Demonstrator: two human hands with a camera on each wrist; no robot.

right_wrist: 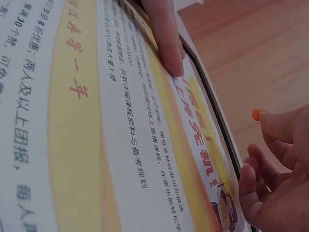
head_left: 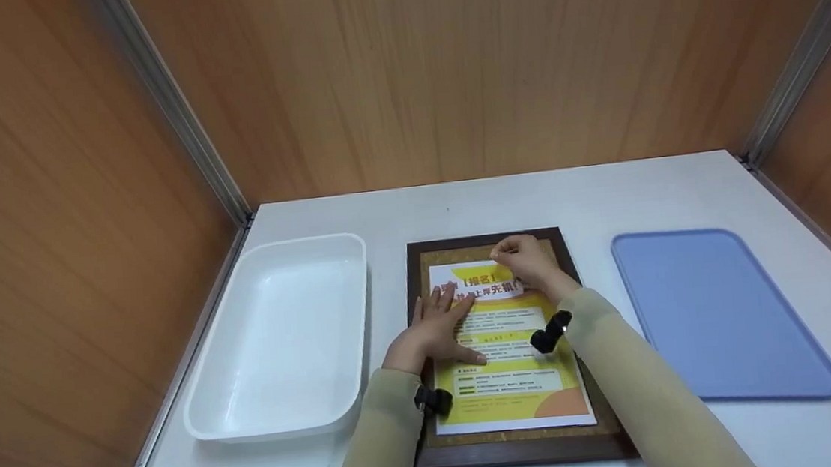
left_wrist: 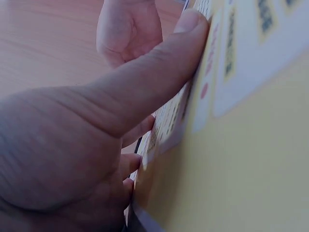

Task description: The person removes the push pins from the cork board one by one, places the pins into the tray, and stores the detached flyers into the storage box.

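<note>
Pinching a small orange pin between fingertips, the right hand is hovering over the poster's top edge. Flat and spread, the left hand is pressing the poster onto the cork board. Keeping that sheet square matters; the pin is sitting just above the upper right corner.

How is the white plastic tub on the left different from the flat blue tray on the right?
The white rectangular plastic tub has deep, raised walls; the light blue plastic tray is shallow, with only a low rim. The tub is white, the tray blue. The tub lies left of the brown-framed cork board, the tray right of it. Both are rectangular with rounded corners, rest on the white table, and hold nothing.
</note>
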